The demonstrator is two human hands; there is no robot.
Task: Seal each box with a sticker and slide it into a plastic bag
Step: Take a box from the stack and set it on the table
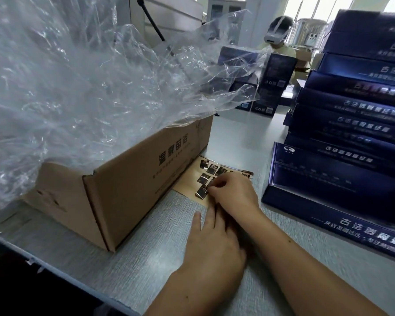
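Observation:
A tan sticker sheet (193, 179) with several dark square stickers lies on the grey table beside the cardboard carton. My right hand (234, 193) is curled over the sheet, its fingertips pinching at a sticker (202, 192) near the sheet's lower edge. My left hand (212, 245) lies flat, fingers straight, pressing the near end of the sheet down. A dark blue box (333, 197) lies flat at the right, in front of a tall stack of the same boxes (360, 99). Clear plastic bags (78, 83) billow out of the carton.
The brown cardboard carton (132, 179) fills the left of the table (146, 258). Upright dark boxes (269, 85) stand further back. A person with a head-worn camera sits across the table at the back. The table's near edge runs along the lower left.

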